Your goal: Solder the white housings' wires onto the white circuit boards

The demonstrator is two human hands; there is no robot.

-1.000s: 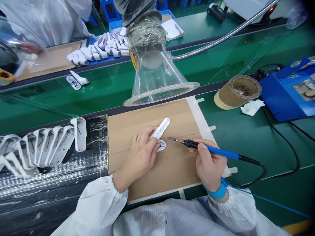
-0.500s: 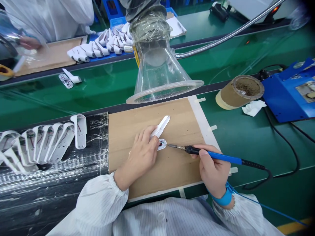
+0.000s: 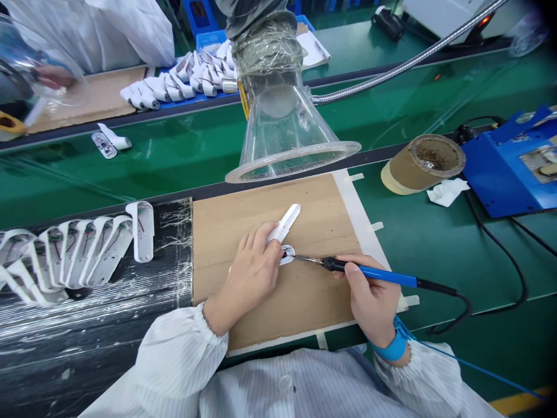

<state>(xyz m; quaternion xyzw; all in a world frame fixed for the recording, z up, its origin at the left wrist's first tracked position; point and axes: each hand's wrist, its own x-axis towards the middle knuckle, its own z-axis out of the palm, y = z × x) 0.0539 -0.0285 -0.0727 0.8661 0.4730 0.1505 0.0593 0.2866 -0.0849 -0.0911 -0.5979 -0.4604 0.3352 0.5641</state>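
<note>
My left hand (image 3: 256, 264) is closed over a white plastic housing (image 3: 286, 223) on the cardboard sheet (image 3: 322, 215). One long end of the housing sticks out beyond my fingers; the rest is under my palm. By my thumb shows a rounded white end (image 3: 288, 254) with dark parts inside. In my right hand (image 3: 374, 299), a soldering iron (image 3: 383, 276) with a blue handle is gripped like a pen. Its tip points left and meets the edge of that rounded end; whether it touches a joint is too small to tell.
Several white housings with wires (image 3: 87, 249) lie on the black-wrapped surface at left. A clear fume hood (image 3: 287, 133) hangs above the cardboard's far edge. At right are a brown pot (image 3: 424, 162), a crumpled tissue (image 3: 448, 191) and a blue soldering station (image 3: 509, 168). Another person's hand (image 3: 54, 75) is across the bench.
My right hand and the soldering iron have shifted slightly left, the tip staying at the rounded end. My left hand is nearly still. Two white parts on the green strip beyond have moved left.
</note>
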